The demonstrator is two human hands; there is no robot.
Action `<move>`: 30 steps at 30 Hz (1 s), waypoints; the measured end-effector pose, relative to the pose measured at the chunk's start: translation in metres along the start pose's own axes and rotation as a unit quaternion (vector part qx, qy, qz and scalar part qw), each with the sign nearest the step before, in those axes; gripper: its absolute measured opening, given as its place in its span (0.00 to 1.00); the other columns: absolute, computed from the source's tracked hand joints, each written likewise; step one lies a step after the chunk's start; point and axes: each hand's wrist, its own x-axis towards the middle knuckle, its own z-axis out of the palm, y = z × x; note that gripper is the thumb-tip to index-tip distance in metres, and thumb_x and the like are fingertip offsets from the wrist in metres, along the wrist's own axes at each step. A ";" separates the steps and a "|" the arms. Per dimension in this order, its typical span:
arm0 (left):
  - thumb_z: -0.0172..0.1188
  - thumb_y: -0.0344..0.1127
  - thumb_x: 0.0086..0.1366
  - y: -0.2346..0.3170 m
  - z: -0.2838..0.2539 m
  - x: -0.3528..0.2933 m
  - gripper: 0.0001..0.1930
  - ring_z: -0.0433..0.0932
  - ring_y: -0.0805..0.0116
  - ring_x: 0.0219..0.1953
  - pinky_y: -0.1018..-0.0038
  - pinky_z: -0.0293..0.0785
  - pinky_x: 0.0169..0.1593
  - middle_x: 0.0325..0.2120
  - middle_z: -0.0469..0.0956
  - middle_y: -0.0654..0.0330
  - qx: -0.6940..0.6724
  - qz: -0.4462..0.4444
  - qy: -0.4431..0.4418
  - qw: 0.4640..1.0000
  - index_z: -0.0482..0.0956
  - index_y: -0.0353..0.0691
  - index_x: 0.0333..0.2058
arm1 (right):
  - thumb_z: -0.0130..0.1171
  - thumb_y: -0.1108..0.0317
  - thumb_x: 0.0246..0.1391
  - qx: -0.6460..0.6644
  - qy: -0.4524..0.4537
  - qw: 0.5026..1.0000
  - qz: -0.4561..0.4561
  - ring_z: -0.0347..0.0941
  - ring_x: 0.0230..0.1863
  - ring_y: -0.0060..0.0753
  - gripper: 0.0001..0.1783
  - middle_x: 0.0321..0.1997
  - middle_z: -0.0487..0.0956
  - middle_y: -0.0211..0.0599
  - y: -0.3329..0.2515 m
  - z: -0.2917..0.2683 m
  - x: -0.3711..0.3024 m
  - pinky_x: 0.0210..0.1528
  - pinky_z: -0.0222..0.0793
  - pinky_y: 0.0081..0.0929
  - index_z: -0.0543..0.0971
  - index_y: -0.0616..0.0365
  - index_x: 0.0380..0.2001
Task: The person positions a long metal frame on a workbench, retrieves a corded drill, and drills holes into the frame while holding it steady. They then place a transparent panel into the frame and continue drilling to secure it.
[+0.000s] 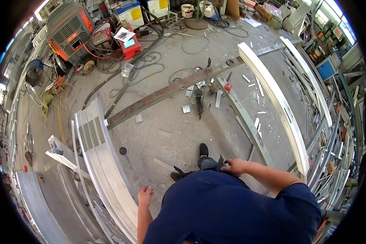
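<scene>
Two yellow labels (136,14) (163,4) well beyond both bare hands (145,195) (235,167)

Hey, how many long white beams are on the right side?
2: a wider white beam nearer the middle, and a narrower white beam farther right. Others may be hidden.

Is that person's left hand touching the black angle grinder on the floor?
Apart: the head view plainly shows concrete floor between the left hand and the angle grinder.

The navy shirt (227,207) hides most of the legs (208,164); the lower edge cuts off the silver panels (105,162).
</scene>
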 end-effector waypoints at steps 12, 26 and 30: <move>0.60 0.41 0.63 -0.068 0.017 -0.019 0.16 0.78 0.66 0.25 0.70 0.74 0.29 0.28 0.80 0.56 0.409 0.002 -0.043 0.912 0.80 0.31 0.40 | 0.57 0.40 0.55 -0.012 0.060 0.995 -0.080 0.73 0.55 0.53 0.37 0.52 0.78 0.50 0.087 -0.106 0.092 0.56 0.69 0.39 0.72 0.60 0.56; 0.60 0.52 0.59 0.105 0.084 0.098 0.24 0.82 0.60 0.33 0.66 0.77 0.38 0.31 0.83 0.50 0.300 -0.095 -0.020 0.949 0.83 0.35 0.41 | 0.61 0.45 0.51 0.031 0.141 0.989 0.010 0.77 0.50 0.49 0.36 0.46 0.81 0.49 0.117 -0.183 0.151 0.53 0.71 0.38 0.73 0.60 0.56; 0.60 0.54 0.59 0.197 0.097 0.155 0.25 0.82 0.56 0.35 0.64 0.76 0.42 0.32 0.83 0.49 0.298 -0.074 -0.054 0.950 0.83 0.35 0.41 | 0.61 0.45 0.51 0.026 0.120 0.992 0.027 0.77 0.50 0.48 0.36 0.46 0.82 0.49 0.082 -0.207 0.160 0.52 0.72 0.37 0.73 0.61 0.56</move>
